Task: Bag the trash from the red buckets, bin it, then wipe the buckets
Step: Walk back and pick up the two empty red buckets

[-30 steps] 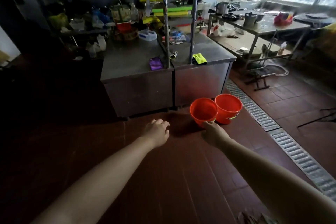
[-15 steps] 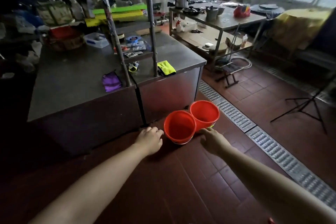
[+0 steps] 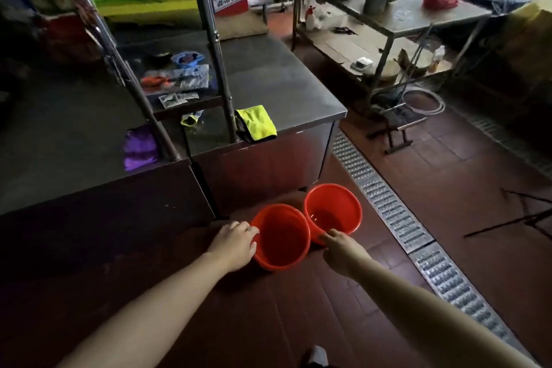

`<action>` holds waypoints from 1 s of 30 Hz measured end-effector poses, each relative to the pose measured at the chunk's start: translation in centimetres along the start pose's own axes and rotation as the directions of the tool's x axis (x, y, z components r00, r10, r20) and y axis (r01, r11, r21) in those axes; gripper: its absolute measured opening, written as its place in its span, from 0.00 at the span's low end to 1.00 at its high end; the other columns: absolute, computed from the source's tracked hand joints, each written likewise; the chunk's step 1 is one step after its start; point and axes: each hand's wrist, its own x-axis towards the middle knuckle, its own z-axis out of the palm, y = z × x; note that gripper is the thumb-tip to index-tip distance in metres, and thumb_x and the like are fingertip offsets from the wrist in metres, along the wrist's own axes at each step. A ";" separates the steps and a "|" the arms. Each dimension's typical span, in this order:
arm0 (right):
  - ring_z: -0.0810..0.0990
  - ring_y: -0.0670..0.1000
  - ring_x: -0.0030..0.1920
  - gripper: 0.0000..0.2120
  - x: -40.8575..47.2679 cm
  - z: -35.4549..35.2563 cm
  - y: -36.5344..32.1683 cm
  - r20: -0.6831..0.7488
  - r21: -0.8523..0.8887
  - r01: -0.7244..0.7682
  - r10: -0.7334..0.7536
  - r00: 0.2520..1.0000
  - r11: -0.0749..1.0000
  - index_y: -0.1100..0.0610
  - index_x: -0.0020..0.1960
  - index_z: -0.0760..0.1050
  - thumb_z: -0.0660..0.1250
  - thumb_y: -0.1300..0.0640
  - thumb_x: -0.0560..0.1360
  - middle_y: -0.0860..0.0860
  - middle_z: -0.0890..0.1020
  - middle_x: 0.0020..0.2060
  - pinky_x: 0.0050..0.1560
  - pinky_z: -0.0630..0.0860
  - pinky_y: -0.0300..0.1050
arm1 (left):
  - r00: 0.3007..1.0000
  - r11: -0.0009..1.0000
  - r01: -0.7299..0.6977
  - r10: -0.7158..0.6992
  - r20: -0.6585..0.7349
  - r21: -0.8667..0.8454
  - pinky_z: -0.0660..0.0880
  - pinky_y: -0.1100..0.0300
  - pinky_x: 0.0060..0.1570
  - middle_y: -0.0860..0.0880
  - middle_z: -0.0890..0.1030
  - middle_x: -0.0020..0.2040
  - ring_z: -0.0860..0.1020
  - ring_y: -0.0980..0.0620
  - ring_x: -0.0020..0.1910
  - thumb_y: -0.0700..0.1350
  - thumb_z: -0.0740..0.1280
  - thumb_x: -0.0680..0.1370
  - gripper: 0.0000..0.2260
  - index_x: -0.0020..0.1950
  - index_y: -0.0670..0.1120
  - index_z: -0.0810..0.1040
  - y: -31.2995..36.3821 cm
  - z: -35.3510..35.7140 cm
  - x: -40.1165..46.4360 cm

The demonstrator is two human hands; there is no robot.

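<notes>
Dim kitchen floor (image 3: 298, 308): two red buckets (image 3: 280, 236) touch beside a steel counter (image 3: 268, 84). Left hand (image 3: 234, 243) curls on the near rim; right hand (image 3: 340, 249) pinches the far bucket's rim. Lift evenly, keeping both upright.

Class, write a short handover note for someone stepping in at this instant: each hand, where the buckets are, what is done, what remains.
Left hand: fingers curled at the rim of the near red bucket; a firm grip cannot be confirmed.
Right hand: fingers at the rim of the far red bucket; grip also unclear.
Both buckets stand upright on the tiled floor, touching, in front of the steel counter.
Done: both buckets look empty, so the trash seems out.
Left: wiping. A yellow cloth lies at the counter's edge, a likely choice.
</notes>
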 end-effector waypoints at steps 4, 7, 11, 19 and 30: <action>0.78 0.54 0.60 0.19 6.3 -0.9 3.1 0.088 -0.050 0.060 -0.055 0.995 0.997 0.48 0.71 0.72 0.62 0.54 0.81 0.51 0.77 0.60 0.59 0.77 0.51 | 0.997 0.995 0.076 -0.075 0.009 -0.066 0.69 0.52 0.63 0.50 0.75 0.63 0.72 0.47 0.62 0.54 0.59 0.79 0.18 0.68 0.52 0.72 -0.7 0.3 4.4; 0.76 0.54 0.62 0.22 9.5 -0.6 4.2 0.148 -0.083 0.113 -0.100 0.984 0.990 0.48 0.74 0.69 0.61 0.55 0.81 0.51 0.76 0.63 0.60 0.75 0.49 | 0.996 0.994 0.090 -0.088 0.034 -0.061 0.69 0.52 0.62 0.48 0.76 0.62 0.73 0.46 0.60 0.54 0.59 0.79 0.18 0.67 0.52 0.73 -1.2 1.2 6.8; 0.75 0.54 0.64 0.22 15.8 -0.1 5.5 0.197 -0.084 0.159 -0.140 0.970 0.984 0.47 0.74 0.69 0.64 0.56 0.80 0.51 0.75 0.65 0.63 0.73 0.49 | 0.992 0.992 0.099 -0.092 0.090 -0.081 0.69 0.50 0.62 0.48 0.76 0.62 0.73 0.45 0.60 0.54 0.58 0.79 0.17 0.67 0.52 0.72 -3.1 3.3 11.7; 0.76 0.55 0.64 0.23 24.1 4.3 8.3 0.261 -0.046 0.235 -0.216 0.941 0.971 0.52 0.73 0.71 0.64 0.56 0.78 0.52 0.76 0.65 0.65 0.72 0.50 | 0.978 0.977 0.159 -0.136 0.159 -0.141 0.68 0.52 0.63 0.50 0.76 0.61 0.73 0.47 0.60 0.55 0.59 0.79 0.18 0.67 0.52 0.72 -4.5 9.4 18.4; 0.71 0.58 0.69 0.26 35.9 20.8 16.6 0.436 -0.060 0.344 -0.286 0.853 0.937 0.56 0.74 0.68 0.66 0.55 0.76 0.55 0.72 0.70 0.69 0.66 0.49 | 0.927 0.881 0.363 -0.310 0.210 -0.302 0.70 0.50 0.60 0.47 0.78 0.59 0.74 0.43 0.59 0.53 0.64 0.78 0.18 0.66 0.49 0.75 -4.1 29.2 26.5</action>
